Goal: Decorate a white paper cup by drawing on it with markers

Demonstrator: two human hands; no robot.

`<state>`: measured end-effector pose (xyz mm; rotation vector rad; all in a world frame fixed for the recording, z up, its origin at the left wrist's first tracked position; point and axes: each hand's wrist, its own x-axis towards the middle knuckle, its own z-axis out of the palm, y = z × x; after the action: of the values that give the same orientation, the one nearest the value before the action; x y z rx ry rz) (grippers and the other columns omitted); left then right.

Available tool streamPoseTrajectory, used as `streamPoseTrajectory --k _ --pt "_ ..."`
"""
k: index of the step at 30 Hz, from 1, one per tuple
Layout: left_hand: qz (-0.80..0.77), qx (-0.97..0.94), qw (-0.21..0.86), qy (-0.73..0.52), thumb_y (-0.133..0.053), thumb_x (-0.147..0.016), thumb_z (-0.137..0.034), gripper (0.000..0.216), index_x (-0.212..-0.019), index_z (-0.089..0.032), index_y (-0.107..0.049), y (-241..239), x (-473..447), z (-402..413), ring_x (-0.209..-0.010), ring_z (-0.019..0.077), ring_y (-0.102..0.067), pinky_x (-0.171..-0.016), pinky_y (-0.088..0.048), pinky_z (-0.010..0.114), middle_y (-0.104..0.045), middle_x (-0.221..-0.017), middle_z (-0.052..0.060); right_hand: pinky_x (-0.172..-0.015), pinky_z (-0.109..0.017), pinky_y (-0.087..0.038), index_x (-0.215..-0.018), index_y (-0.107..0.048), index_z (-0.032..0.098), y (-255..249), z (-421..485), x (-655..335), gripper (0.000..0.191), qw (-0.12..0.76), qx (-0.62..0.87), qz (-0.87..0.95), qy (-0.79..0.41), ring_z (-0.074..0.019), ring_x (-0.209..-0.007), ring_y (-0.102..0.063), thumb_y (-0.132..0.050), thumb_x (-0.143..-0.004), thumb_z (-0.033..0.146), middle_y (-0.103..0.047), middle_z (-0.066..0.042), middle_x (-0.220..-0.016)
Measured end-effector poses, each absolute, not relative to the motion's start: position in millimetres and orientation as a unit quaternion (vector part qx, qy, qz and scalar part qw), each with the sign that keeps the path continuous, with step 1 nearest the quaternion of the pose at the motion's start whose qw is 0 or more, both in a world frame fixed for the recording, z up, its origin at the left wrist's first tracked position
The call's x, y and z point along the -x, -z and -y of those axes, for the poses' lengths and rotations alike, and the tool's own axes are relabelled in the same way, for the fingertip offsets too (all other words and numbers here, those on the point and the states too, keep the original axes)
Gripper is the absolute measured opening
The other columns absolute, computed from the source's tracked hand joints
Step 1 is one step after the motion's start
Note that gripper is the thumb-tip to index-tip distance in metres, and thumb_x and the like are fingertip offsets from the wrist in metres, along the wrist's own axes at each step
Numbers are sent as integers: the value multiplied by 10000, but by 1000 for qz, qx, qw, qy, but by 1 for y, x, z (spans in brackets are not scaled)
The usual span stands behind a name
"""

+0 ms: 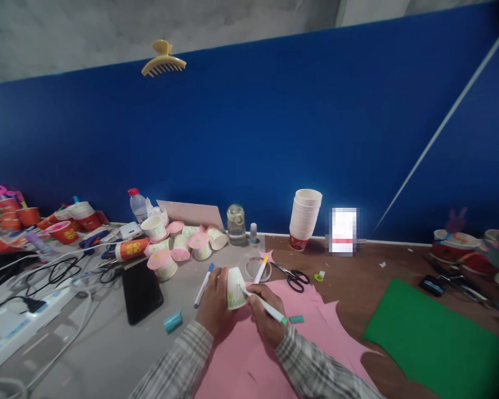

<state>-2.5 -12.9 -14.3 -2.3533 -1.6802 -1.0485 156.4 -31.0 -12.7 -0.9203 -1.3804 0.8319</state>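
My left hand (214, 302) is wrapped round an upside-down white paper cup (235, 288) that stands on a pink paper sheet (274, 343). My right hand (266, 313) pinches a white marker with a green end (266, 306), its tip touching the cup's base rim. A green marker cap (296, 319) lies on the pink sheet just right of that hand. Another marker with a blue end (203, 286) lies left of the cup, and a teal cap (173, 322) lies further left.
Black scissors (294, 276), a clear tape ring (258, 268) and a stack of paper cups (304, 219) sit behind. Several pink-lidded cups (178, 244), a black phone (141, 291), cables and a power strip (20, 318) fill the left. Green paper (432, 338) lies right.
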Motion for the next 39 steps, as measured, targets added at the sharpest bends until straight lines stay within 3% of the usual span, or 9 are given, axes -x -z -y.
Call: streamPoseTrajectory --k 9,28,39 --pt "545 765 27 342 -686 -563 -302 865 -1272 -192 -202 14 2 12 -1078 315 -426 -841 -475 466 -389 -1148 129 -383 -198 -437 -815 -676 170 9 30 -156 183 597 415 596 -342 -147 -427 -558 -532 -747 260 -636 -2 -575" --pt "545 766 39 339 -681 -579 -369 878 -1278 -166 -191 15 3 13 -1074 316 -432 -846 -469 457 -389 -1163 149 -346 -189 -407 -760 -663 189 12 32 -158 149 589 395 601 -368 -119 -334 -498 -522 -730 224 -591 39 -481" --pt "549 765 17 336 -658 -605 -328 843 -1279 -188 -172 14 3 14 -1080 312 -429 -843 -467 466 -374 -1172 143 -354 -189 -437 -832 -674 182 13 32 -155 176 596 410 594 -351 -131 -374 -540 -541 -749 261 -632 14 -551"
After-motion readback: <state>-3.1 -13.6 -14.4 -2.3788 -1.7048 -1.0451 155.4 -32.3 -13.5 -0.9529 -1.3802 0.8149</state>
